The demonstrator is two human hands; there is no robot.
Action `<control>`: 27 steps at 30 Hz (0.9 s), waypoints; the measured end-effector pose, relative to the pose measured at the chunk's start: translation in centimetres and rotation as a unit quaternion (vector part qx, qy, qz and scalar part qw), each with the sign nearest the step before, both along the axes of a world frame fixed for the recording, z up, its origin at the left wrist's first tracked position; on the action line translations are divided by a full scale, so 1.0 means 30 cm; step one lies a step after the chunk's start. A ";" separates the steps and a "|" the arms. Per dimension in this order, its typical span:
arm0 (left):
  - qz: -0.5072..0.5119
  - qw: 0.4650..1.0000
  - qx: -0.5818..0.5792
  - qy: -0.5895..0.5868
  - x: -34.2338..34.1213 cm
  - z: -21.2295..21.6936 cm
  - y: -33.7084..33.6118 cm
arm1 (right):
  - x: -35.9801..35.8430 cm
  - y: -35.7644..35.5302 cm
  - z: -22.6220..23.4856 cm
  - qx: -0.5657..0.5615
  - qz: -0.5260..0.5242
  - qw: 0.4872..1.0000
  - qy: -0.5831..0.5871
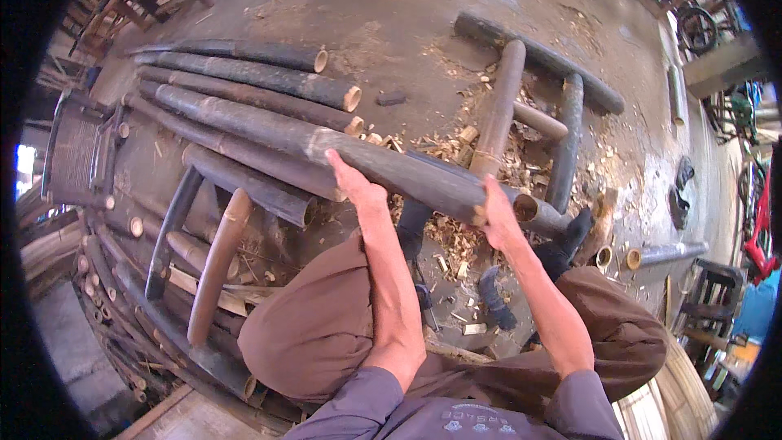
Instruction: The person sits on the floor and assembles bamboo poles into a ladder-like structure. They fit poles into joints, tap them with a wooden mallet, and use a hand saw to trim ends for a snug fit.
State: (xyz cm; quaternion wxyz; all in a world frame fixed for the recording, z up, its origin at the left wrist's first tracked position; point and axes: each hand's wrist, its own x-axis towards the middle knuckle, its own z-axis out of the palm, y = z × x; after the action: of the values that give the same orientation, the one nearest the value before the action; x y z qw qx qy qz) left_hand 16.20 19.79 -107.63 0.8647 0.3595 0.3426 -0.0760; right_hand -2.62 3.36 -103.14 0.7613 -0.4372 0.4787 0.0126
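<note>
A long dark bamboo pole (407, 173) slants across the middle, its nearer end toward the right. My right hand (500, 218) is closed round that end. Farther left along the same pole, my left hand (358, 183) grips its near side, with most of the fingers hidden by the pole. Just beyond my right hand shows the open end of another bamboo piece (527, 209). A bamboo frame of joined poles (498, 106) lies on the floor past it. Below the pole, near my feet, lies a curved dark blade-like piece (494, 297), its kind unclear.
Several bamboo poles (244, 73) lie side by side at the far left. Another bamboo frame (220, 269) stands by my left knee. Wood shavings (456, 236) litter the floor. At right lie a short bamboo tube (668, 254), dark footwear (681, 195) and a small dark stool (711, 297).
</note>
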 end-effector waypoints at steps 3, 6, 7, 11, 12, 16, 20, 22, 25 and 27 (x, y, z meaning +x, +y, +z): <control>0.035 0.995 0.096 0.003 -0.011 0.098 -0.050 | 0.108 0.008 -0.167 -0.102 0.062 0.993 -0.013; 0.095 0.954 0.276 -0.072 0.025 -0.012 0.016 | 0.293 0.148 -0.246 -0.060 0.076 0.995 -0.033; 0.111 0.943 0.308 -0.064 0.033 0.003 0.016 | 0.360 0.195 -0.281 -0.050 0.075 0.995 -0.040; 0.177 0.931 0.311 -0.072 0.023 0.062 -0.019 | 0.530 0.343 -0.128 0.211 0.137 0.964 -0.083; 0.196 0.923 0.320 -0.081 0.023 0.097 0.023 | 0.555 0.409 -0.133 0.258 0.159 0.945 -0.119; 0.222 0.864 0.439 -0.106 0.043 0.084 0.098 | 0.563 0.500 -0.046 0.221 0.204 0.950 -0.086; 0.160 0.872 0.443 -0.136 0.042 0.146 -0.063 | 0.404 0.221 -0.201 -0.415 0.298 0.839 -0.189; 0.159 0.871 0.437 -0.157 0.038 0.190 0.004 | 0.287 0.139 0.029 -0.191 0.356 0.908 -0.109; -0.006 0.929 0.260 -0.262 -0.005 0.263 -0.102 | 0.000 -0.076 0.005 -0.235 0.216 0.947 -0.040; -0.194 0.903 0.277 -0.266 -0.043 0.233 -0.192 | -0.233 -0.186 -0.032 -0.322 0.103 0.941 0.008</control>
State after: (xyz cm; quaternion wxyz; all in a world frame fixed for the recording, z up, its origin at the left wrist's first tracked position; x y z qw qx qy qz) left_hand 14.89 14.04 -100.64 0.7576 0.6504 0.0303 -0.0456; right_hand -9.60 -2.21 -104.11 0.5707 -0.7054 0.4161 -0.0604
